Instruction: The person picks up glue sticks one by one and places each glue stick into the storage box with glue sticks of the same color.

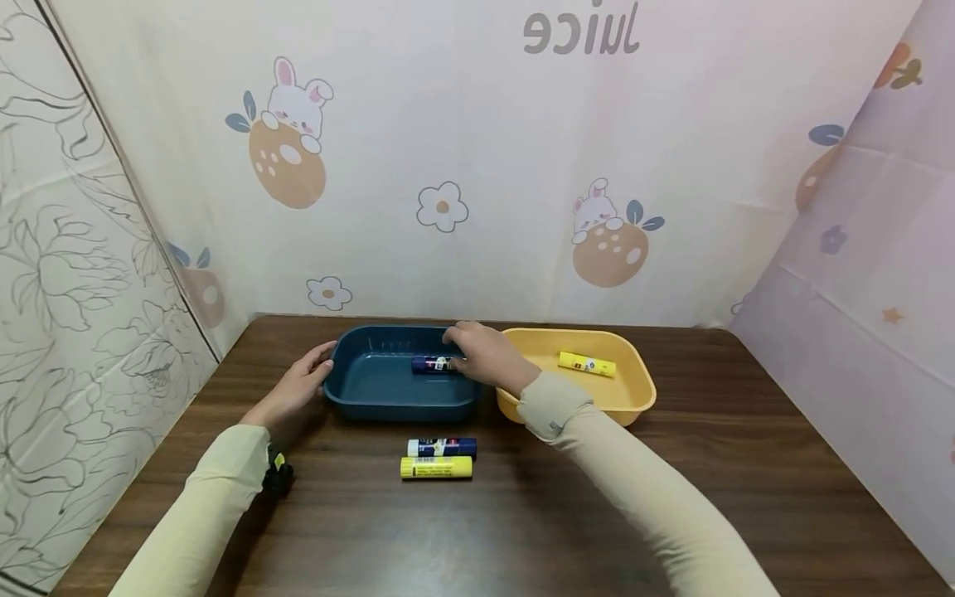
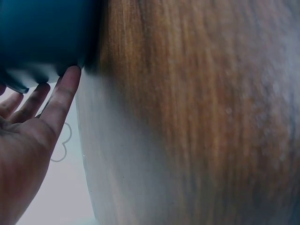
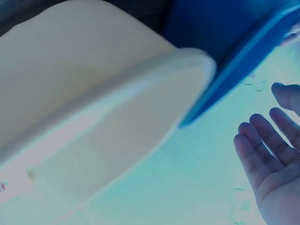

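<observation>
My left hand (image 1: pixel 302 383) touches the left end of a dark blue tray (image 1: pixel 403 411), its fingers extended along the outer wall. In the left wrist view the fingertips (image 2: pixel 71 77) meet that wall. Over the tray's right end is my right hand (image 1: pixel 488 355), with a dark blue glue stick (image 1: pixel 431 365) lying inside just left of its fingers. The right wrist view shows this hand (image 3: pixel 276 164) with loosely spread fingers and nothing held. On the table in front lie a navy glue stick with a white end (image 1: pixel 442 448) and a yellow glue stick (image 1: pixel 436 468).
A yellow tray (image 1: pixel 643 390) stands right of the blue one, under my right wrist, with a yellow glue stick (image 1: pixel 587 365) inside. Both trays rest near the back of the brown wooden table (image 1: pixel 671 497). A patterned curtain (image 1: pixel 507 249) hangs behind.
</observation>
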A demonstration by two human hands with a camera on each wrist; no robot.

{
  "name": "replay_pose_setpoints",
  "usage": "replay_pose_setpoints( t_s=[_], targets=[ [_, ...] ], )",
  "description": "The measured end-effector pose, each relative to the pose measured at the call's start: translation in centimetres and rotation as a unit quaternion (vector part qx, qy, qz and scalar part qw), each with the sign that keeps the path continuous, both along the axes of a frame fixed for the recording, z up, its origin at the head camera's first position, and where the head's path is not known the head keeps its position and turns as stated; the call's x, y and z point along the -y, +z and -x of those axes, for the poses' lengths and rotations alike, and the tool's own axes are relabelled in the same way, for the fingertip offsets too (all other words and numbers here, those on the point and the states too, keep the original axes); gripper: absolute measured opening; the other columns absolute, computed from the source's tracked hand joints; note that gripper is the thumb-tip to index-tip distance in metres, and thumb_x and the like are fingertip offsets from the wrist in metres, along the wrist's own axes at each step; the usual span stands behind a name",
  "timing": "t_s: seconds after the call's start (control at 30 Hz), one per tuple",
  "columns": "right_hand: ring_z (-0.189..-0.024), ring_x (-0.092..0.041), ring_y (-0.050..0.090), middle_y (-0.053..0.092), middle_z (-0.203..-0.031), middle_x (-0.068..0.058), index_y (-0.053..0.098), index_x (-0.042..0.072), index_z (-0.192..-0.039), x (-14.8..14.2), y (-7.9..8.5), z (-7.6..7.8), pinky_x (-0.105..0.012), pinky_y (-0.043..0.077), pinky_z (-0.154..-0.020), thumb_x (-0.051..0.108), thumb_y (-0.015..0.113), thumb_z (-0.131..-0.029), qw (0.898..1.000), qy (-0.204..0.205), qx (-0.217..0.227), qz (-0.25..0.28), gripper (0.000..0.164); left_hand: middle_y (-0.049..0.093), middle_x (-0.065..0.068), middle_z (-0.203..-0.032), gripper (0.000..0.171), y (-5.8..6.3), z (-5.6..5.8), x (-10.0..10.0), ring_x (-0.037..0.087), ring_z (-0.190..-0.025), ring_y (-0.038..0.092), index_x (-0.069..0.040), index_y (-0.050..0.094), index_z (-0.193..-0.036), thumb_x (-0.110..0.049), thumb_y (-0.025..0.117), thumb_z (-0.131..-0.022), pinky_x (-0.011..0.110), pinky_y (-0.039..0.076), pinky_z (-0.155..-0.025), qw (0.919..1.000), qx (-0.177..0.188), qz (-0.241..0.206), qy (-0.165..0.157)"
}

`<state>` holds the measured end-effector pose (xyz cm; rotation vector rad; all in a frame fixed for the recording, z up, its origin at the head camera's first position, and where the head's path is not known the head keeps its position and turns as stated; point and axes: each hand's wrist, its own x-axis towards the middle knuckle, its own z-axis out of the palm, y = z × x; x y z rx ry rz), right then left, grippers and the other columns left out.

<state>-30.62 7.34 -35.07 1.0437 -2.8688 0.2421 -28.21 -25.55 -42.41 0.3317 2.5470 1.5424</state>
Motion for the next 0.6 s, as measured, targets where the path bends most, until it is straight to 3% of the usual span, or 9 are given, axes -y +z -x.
replay_pose_setpoints(
  t_s=[0.1,0.3,0.6],
  targets=[
    [-0.102,-0.018,0.057,0.062,-0.114,-0.006,0.063,0.008,-0.119,-0.8,1.0,-1.5,-0.03,0.049,-0.087,0.017,0.068,-0.09,1.0,0.019,-0.009,0.016,0.031,0.025,0.03,-0.147,0.053,0.0,0.0,0.1,0.045,-0.13,0.033,-0.002,0.014,-0.152,-0.024,0.031,-0.106,0.053,0.044,-0.093,1.0,-0.002,-0.003,0.001],
    [-0.091,-0.013,0.058,0.063,-0.109,-0.003,0.064,0.011,-0.117,-2.0,2.1,-4.4,-0.024,0.051,-0.079,0.02,0.068,-0.09,0.998,0.058,-0.031,0.026,0.029,0.025,0.031,-0.147,0.053,0.4,0.2,0.1,0.046,-0.13,0.033,0.0,0.014,-0.151,-0.021,0.031,-0.106,0.053,0.044,-0.093,0.9998,-0.007,-0.016,-0.005],
    [-0.09,-0.009,0.057,0.063,-0.106,-0.002,0.065,0.01,-0.113,-3.0,1.0,-8.1,-0.021,0.05,-0.08,0.02,0.07,-0.089,0.994,0.096,-0.032,0.039,0.027,0.024,0.031,-0.147,0.053,0.2,-0.1,0.0,0.046,-0.129,0.033,-0.001,0.013,-0.151,-0.024,0.03,-0.106,0.054,0.042,-0.095,1.0,-0.004,0.002,-0.001]
  ],
)
